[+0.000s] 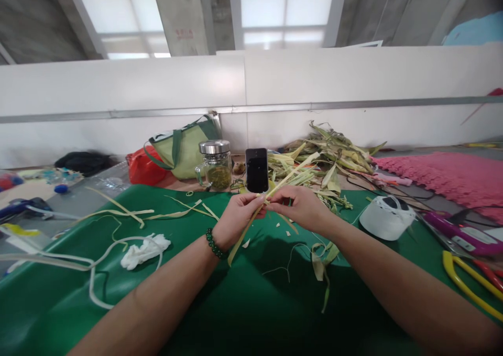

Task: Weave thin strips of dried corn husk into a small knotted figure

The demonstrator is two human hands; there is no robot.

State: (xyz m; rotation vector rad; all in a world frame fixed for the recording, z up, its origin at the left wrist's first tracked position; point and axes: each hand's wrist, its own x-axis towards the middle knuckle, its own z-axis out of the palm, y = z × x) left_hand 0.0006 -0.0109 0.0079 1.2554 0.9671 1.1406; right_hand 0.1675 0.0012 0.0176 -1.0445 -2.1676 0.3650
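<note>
So the left hand (234, 217) and right hand (304, 209) both pinch the strip (290, 176) just in front of the phone (257, 170), probably for steadiness, with the leaves (334, 149) right of the phone, handy to reach I guess.

Pale yellow-green plant strips (290, 176), narrow and flat, are held together, the longest slanting from two o'clock down to seven.

Craft workshop, plant strips (291, 176), concrete pillar (181, 7)
</note>
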